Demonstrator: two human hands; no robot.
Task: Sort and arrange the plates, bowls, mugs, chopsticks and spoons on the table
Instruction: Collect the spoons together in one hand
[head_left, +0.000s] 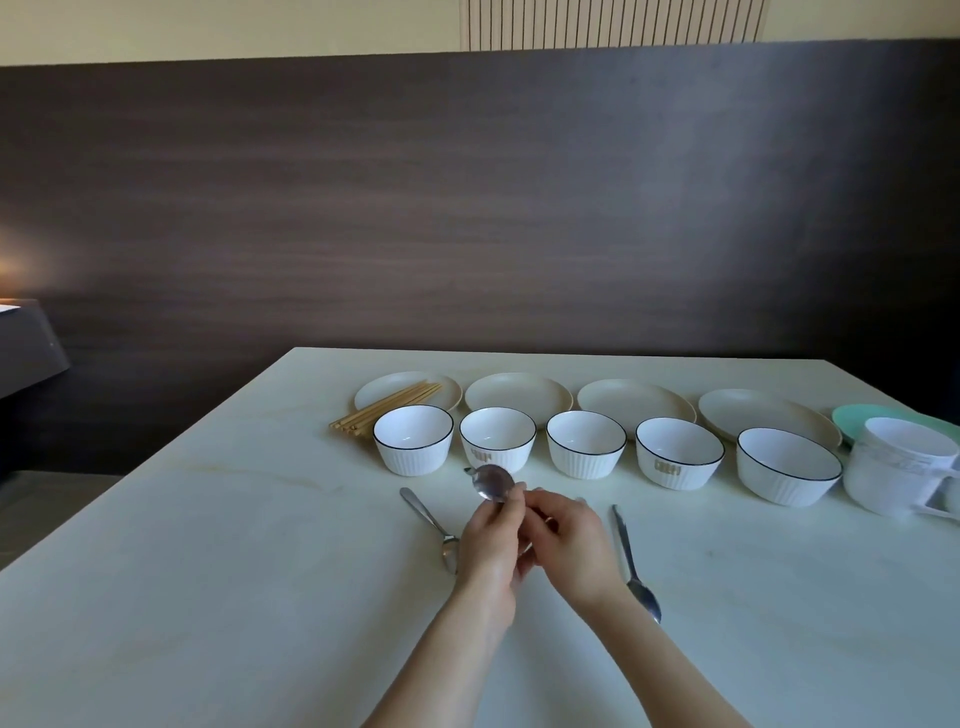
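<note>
Your two bare forearms reach forward and converge at the middle, your left hand (491, 540) with fingers curled and pinched at the tips, your right hand (566, 540) pressed against it, its fingers curled inward too.

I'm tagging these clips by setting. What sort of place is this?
Probably a home or restaurant dining area: a pale table set with white bowls, cream plates and chopsticks, before a dark wood-panelled wall.
</note>
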